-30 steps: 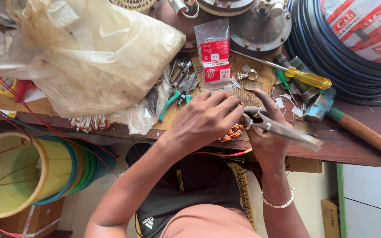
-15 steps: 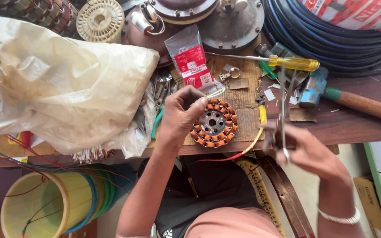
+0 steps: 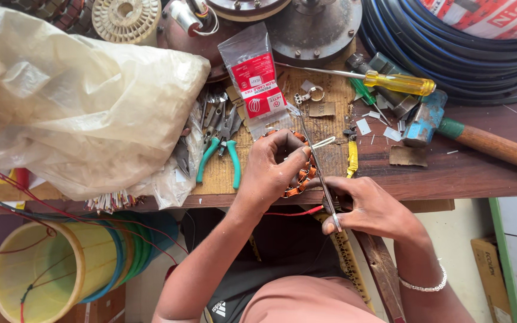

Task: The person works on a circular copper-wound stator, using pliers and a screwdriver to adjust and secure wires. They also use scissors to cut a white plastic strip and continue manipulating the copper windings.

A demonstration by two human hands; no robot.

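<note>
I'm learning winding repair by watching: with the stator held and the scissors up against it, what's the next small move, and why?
Probably a short snip. The left hand pins the copper-wound stator at the bench edge, and the right hand holds the scissors with the blades laid across the windings. What lies between the tips is hidden.

The left hand (image 3: 273,167) covers most of the copper-wound stator (image 3: 301,179); only its right rim shows past the fingers. The right hand (image 3: 369,209) wraps the handles of the long-nosed pliers (image 3: 317,161) (the tips, up by the left hand, are too thin to read as parted or closed). Far left of the hands, the yellow bucket (image 3: 37,281) is cut off by the lower edge.
</note>
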